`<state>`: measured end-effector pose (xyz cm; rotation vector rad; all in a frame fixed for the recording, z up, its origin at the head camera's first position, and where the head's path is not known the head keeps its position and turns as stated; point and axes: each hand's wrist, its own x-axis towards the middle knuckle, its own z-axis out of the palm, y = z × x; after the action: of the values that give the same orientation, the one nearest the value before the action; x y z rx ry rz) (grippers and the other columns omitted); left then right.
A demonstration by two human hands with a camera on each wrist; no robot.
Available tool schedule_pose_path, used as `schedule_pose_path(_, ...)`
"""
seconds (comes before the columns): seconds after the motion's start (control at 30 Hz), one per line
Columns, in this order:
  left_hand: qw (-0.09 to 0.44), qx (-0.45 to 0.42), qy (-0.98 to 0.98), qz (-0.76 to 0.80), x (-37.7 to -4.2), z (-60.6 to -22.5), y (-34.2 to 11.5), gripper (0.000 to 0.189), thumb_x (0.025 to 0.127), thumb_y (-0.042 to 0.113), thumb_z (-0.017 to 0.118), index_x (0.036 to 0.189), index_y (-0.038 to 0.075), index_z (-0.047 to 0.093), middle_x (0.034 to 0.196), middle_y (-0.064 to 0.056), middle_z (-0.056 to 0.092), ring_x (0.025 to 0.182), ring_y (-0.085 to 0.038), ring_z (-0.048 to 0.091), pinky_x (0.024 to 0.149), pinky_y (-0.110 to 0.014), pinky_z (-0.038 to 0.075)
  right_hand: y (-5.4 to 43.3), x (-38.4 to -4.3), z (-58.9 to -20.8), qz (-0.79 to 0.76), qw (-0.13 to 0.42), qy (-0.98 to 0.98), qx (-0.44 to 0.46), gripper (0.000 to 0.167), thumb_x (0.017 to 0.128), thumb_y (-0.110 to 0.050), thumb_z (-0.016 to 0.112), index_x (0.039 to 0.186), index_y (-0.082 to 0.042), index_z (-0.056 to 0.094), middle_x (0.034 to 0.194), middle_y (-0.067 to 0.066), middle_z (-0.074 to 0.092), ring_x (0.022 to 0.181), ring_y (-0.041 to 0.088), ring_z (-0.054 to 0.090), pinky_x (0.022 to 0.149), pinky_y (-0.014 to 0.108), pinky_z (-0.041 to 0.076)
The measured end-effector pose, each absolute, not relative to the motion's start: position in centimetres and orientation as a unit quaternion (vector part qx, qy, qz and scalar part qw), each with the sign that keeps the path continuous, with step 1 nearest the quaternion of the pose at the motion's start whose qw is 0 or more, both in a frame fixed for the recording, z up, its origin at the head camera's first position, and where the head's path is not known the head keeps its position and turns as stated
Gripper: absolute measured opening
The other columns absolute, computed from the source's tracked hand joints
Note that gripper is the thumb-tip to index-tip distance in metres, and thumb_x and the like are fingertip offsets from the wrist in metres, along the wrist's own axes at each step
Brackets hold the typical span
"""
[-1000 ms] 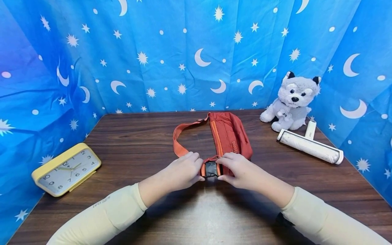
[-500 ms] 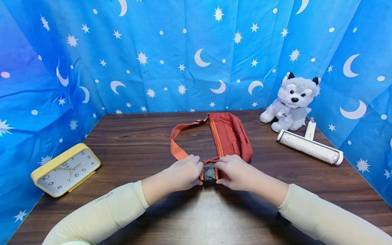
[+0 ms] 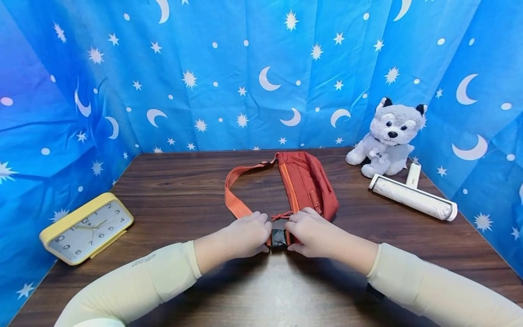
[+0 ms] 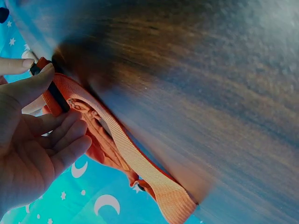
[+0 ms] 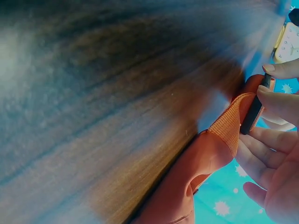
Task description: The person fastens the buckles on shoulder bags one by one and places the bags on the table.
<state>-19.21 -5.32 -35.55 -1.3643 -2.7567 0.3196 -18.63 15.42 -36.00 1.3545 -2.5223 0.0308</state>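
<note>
A rust-red waist bag (image 3: 304,181) lies on the table with its orange strap (image 3: 234,193) looping out to the left. At its near end is a black side-release buckle (image 3: 279,237), its halves together. My left hand (image 3: 249,236) pinches the buckle's left end, thumb and fingers around it, as the left wrist view shows with the strap (image 4: 135,154) running away. From the right, my right hand (image 3: 312,234) pinches the other end of the buckle (image 5: 254,109), beside the bag body. The fingers cover both ends of the buckle.
A yellow alarm clock (image 3: 87,228) stands at the left. At the back right sits a grey plush dog (image 3: 390,136), with a white lint roller (image 3: 414,195) in front of it. A blue star-and-moon curtain (image 3: 229,68) surrounds the wooden table (image 3: 175,190).
Both hands have drawn the buckle slightly toward the near edge and a little left. The strap loop has spread leftward; the grip at both ends stays.
</note>
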Motion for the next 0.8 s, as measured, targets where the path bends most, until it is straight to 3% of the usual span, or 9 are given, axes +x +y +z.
schedule_pose_path(0.23, 0.013, -0.447, -0.883, 0.141, -19.53, -36.15, -5.02, 0.042, 0.08, 0.044, 0.072, 0.099, 0.008, 0.062, 0.085, -0.002, 0.05, 0.078, -0.017, 0.048, 0.069, -0.028, 0.045, 15.0, -18.74, -35.69, -0.023, 0.104, -0.878, 0.467, 0.032, 0.073, -0.038, 0.079, 0.075, -0.015, 0.057, 0.069, -0.006, 0.049, 0.072, 0.016, 0.054, 0.074, 0.036, 0.036)
schedule_pose_path(0.8, -0.017, -0.438, -0.888, 0.14, -19.47, -35.87, -4.54, 0.043, 0.081, 0.044, 0.071, 0.103, 0.008, 0.062, 0.088, -0.003, 0.051, 0.08, -0.016, 0.049, 0.069, -0.027, 0.045, 14.65, -18.97, -36.49, -0.075, 0.084, -0.888, 0.446, 0.034, 0.071, -0.046, 0.077, 0.076, -0.018, 0.059, 0.07, -0.009, 0.053, 0.076, 0.013, 0.055, 0.07, 0.034, 0.03)
